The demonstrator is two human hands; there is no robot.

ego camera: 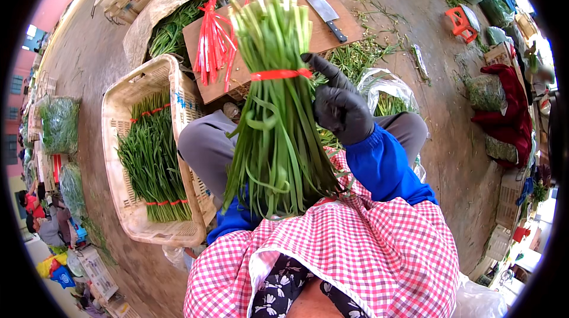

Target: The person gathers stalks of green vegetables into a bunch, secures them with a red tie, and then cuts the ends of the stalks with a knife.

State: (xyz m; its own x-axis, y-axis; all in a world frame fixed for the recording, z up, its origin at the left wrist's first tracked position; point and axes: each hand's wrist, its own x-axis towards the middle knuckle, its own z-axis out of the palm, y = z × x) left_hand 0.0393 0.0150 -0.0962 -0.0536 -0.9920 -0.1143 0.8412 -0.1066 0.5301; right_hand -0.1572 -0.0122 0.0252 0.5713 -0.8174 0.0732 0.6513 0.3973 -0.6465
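A thick bundle of green garlic chives [280,109], bound with a red plastic band [281,74], stands upright before me, pale cut ends up. My right hand [342,100], in a black glove, is at the bundle's right side, its index finger pointing at the stems by the band; whether it grips is unclear. My left hand is hidden behind the bundle; only its blue sleeve shows below. Beyond lie a wooden board [266,20], a cleaver [323,13] and red plastic strips [210,44]. Banded chives [155,158] fill part of a plastic crate [182,109] at left.
Trimmings [360,58] litter the floor past the board. A clear plastic bag [391,80] of greens stands by my right knee. Sacking [164,2] covers more greens at upper left. A red stool [462,22] and bagged vegetables [486,91] are at right; people are at far left.
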